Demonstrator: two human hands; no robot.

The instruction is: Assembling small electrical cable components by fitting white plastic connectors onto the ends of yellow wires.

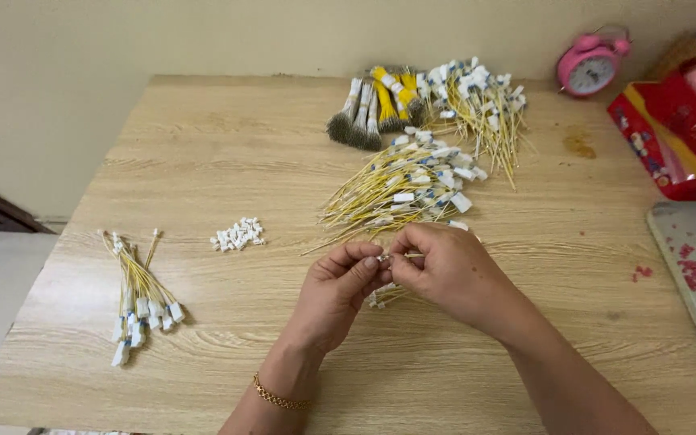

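Head view: both hands meet low over the wooden tabletop (pixel 203 161).
Left hand (pixel 336 290): fingertips pinched on a small white connector (pixel 383 258).
Right hand (pixel 445 270): grip closed on a thin yellow wire (pixel 412 255) at the connector.
Near: loose wire pile (pixel 400 189) just beyond the hands.
Left side: small white connector heap (pixel 238 234), finished wire bundle (pixel 140 298).

Lighting is soft, even and moderately bright. The table (pixel 203 145) shows no glare; shadows under the hands are faint. Focus is sharp centrally, with slight softening toward the frame's corners.
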